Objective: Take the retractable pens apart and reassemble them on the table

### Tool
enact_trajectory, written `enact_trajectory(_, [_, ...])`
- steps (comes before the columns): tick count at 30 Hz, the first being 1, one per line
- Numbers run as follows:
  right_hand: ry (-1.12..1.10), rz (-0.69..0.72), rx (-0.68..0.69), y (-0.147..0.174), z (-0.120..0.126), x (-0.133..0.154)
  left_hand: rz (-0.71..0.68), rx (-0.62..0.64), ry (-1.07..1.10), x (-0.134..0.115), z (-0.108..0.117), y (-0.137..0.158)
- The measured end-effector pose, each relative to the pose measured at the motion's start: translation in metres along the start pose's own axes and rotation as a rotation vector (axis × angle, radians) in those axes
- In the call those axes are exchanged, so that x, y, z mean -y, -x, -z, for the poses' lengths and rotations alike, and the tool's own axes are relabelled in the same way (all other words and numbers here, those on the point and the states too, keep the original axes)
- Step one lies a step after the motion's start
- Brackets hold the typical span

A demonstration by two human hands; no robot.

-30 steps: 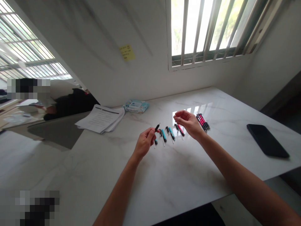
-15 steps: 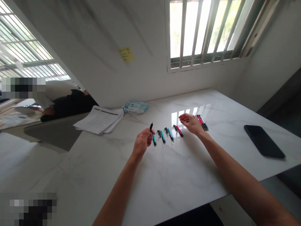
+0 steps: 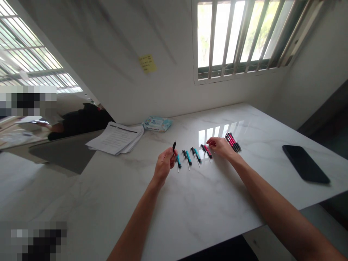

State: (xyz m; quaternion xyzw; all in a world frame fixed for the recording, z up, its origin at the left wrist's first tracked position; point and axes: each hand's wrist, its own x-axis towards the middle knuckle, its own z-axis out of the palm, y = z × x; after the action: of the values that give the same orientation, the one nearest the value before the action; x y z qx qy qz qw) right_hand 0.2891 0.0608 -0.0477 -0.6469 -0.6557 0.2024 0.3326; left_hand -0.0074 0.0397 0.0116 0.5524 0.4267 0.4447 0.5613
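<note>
The right grip [image 3: 220,146] has dipped just beside the red barrel [image 3: 208,152], now within reach; it's curled, around what I can't tell. The left grip [image 3: 164,163] pinches a black pen piece [image 3: 174,146], tip up.

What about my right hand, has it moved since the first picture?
Yes: judged against the yellow note, your right hand has shifted slightly right and lower in the view.

We have open room across the near stretch of white marbled tabletop [image 3: 195,199]. Beyond it, the row of slim teal, pink and black pen parts [image 3: 198,155] bars low passage, and pink-and-black pens [image 3: 233,142] crowd our right hand [image 3: 219,145].
</note>
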Motion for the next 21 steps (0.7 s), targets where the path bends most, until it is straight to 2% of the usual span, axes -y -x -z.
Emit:
enact_trajectory(7, [0.015, 0.024, 0.01, 0.001, 0.001, 0.002, 0.029, -0.091, 0.004, 0.006, 0.003, -0.004])
enact_trajectory(17, [0.039, 0.0, -0.051, 0.003, 0.001, 0.002, 0.057, -0.196, -0.02, 0.011, 0.006, -0.009])
enact_trajectory(21, [0.001, -0.009, -0.081, 0.004, -0.005, 0.0, 0.008, -0.211, -0.082, 0.011, 0.009, -0.009])
